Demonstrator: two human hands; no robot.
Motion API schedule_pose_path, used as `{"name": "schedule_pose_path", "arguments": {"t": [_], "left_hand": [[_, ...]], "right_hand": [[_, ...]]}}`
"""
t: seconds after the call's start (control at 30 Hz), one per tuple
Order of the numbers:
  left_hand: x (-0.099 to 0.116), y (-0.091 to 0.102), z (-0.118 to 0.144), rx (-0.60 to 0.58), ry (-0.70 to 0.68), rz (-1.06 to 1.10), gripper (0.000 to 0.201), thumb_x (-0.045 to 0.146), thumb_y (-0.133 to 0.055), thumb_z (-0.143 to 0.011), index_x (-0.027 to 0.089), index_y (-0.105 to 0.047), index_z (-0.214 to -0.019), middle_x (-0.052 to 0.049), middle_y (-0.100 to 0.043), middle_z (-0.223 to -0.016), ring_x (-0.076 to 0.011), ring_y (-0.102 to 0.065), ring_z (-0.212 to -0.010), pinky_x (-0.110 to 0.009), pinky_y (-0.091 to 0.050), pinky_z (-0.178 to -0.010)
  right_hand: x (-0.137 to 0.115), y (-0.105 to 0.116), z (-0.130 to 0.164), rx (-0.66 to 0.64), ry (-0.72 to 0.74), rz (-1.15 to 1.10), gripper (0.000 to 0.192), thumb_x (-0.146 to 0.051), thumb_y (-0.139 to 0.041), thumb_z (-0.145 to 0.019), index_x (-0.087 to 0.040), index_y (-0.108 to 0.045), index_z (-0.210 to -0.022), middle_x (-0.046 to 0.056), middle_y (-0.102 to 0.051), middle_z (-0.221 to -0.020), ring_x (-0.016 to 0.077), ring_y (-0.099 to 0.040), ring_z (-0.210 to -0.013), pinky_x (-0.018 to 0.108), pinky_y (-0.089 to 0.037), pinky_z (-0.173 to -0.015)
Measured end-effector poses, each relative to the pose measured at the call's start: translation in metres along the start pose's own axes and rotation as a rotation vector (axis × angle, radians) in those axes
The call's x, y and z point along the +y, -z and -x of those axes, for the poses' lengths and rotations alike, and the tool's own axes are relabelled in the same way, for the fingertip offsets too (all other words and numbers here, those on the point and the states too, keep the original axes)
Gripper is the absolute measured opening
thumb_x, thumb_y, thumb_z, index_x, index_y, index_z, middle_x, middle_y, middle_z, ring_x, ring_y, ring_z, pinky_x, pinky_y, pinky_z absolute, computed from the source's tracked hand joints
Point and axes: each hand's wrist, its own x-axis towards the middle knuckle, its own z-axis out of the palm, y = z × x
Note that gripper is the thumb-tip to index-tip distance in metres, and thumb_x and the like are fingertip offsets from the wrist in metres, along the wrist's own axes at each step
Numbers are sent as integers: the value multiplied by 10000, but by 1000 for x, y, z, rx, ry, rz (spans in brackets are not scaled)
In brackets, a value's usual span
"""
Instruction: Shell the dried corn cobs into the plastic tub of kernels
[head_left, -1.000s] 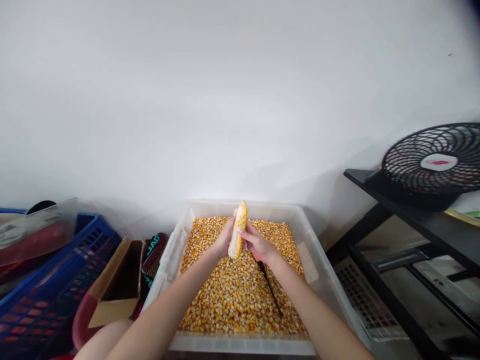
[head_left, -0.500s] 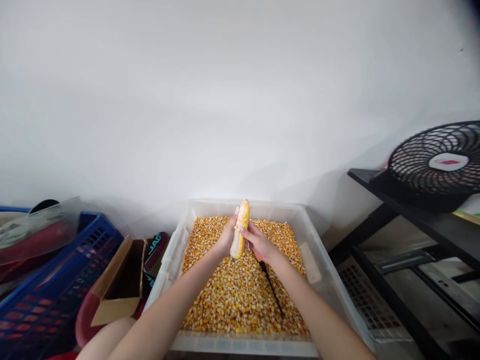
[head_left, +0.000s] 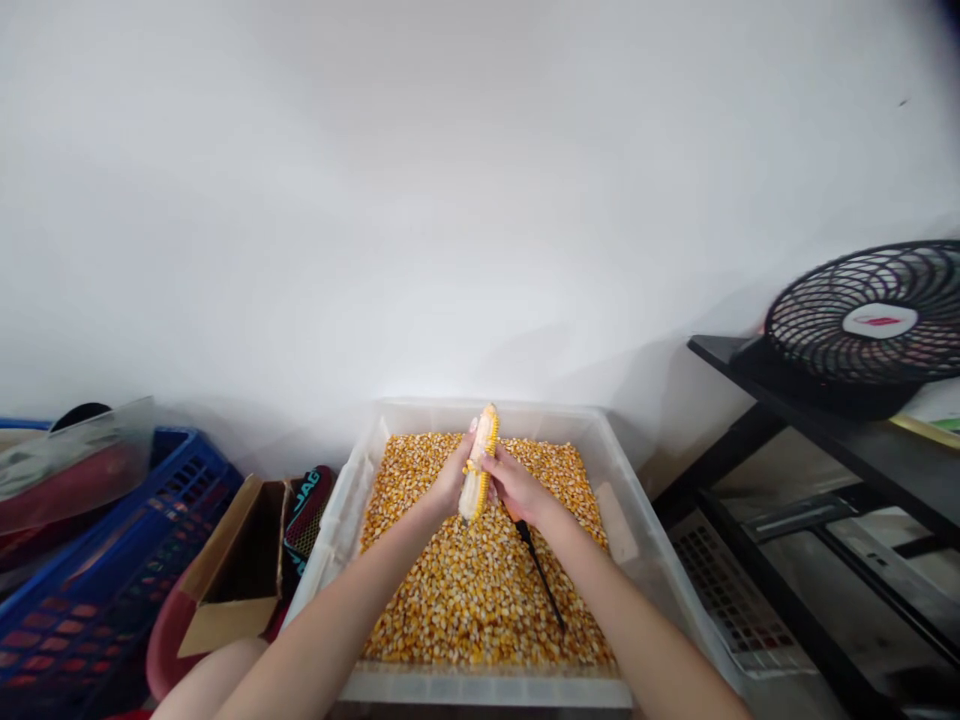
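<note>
Between my hands, a corn cob (head_left: 478, 470) stands tilted above a bin of loose kernels. Its side facing me is stripped pale, and yellow kernels line its right side. My left hand (head_left: 453, 474) is closed round the cob from the left. From the right, my right hand (head_left: 517, 484) grips it, thumb pressed on the kernel rows. Under my right hand lies a screwdriver-like tool (head_left: 541, 578) with an orange handle and a thin dark shaft, resting on the corn kernels (head_left: 465, 610). Most of its handle is hidden.
The translucent plastic bin (head_left: 656, 560) stands against a white wall. To the left are an open cardboard box (head_left: 225, 615), a dark shoe (head_left: 307, 515) and a blue crate (head_left: 97, 590). A black fan (head_left: 874, 320) sits on a dark shelf (head_left: 817, 425) at the right.
My right thumb has shifted slightly up along the cob, and a few loosened kernels show near it. Both hands keep their hold; the view has turned slightly.
</note>
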Motion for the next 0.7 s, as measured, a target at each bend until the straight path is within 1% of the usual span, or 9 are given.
{"name": "schedule_pose_path", "arguments": {"t": [0.07, 0.17, 0.27, 0.33, 0.4, 0.43, 0.5, 0.6, 0.7], "left_hand": [[1, 0, 1, 14, -33, -72, 627, 693, -321, -785, 145, -570, -609, -67, -551, -416, -164, -502, -328, -267, -404, -351], [-1, 0, 0, 34, -108, -127, 600, 691, -370, -771, 142, -588, -662, -50, -548, -409, -157, -501, -327, -251, -393, -341], [-4, 1, -3, 39, -79, -92, 580, 678, -397, -768, 139, -607, -726, -42, -545, -411, -160, -503, -327, -252, -392, -342], [-3, 3, -5, 43, -19, -20, 569, 669, -393, -773, 143, -596, -691, -47, -552, -432, -162, -512, -343, -264, -413, -363], [0, 6, -7, 39, -4, 34, 558, 656, -392, -779, 145, -580, -652, -47, -554, -456, -159, -518, -362, -269, -431, -384], [1, 7, -7, 31, -13, 45, 556, 652, -391, -781, 145, -577, -647, -44, -550, -462, -155, -517, -367, -268, -433, -391], [3, 8, -6, 20, -46, 42, 561, 650, -376, -786, 143, -580, -656, -35, -533, -458, -147, -501, -365, -262, -423, -390], [3, 8, -4, 8, -95, 13, 574, 654, -350, -790, 143, -578, -660, -25, -508, -447, -137, -478, -363, -252, -398, -384], [0, 8, -3, 4, -154, 11, 547, 645, -391, -780, 140, -580, -685, -15, -515, -475, -129, -479, -392, -245, -395, -406]], "right_hand": [[-1, -1, -1, -9, -25, -28, 420, -455, -657, -705, -219, -552, -1037, -10, -626, -767, 129, -544, -577, 248, -419, -522], [-1, -6, 0, 57, 15, -26, 443, -399, -704, -669, -228, -545, -1046, -9, -632, -806, 143, -569, -653, 256, -438, -585], [-1, -10, 2, 106, 13, -16, 465, -403, -706, -662, -244, -540, -1067, -3, -633, -838, 150, -569, -672, 258, -435, -589], [-4, -8, 3, 37, -16, -24, 475, -424, -684, -683, -256, -531, -1099, 2, -631, -867, 141, -556, -642, 248, -420, -551], [-7, -5, 4, -74, -30, -31, 494, -400, -680, -695, -275, -511, -1142, 3, -626, -926, 131, -552, -651, 237, -419, -550], [-8, -4, 4, -120, -32, -32, 512, -374, -686, -694, -286, -497, -1162, 2, -620, -965, 130, -558, -679, 234, -428, -571], [-10, -2, 5, -151, -18, -18, 558, -322, -704, -680, -305, -476, -1189, -2, -603, -1044, 139, -572, -771, 240, -451, -638], [-9, -5, 6, -98, 34, 11, 554, -298, -708, -674, -304, -477, -1178, -2, -589, -1091, 168, -568, -920, 270, -466, -747], [-5, -10, 7, -40, 69, 52, 484, -298, -700, -688, -282, -498, -1127, 6, -597, -1067, 182, -552, -995, 303, -453, -837]]}}
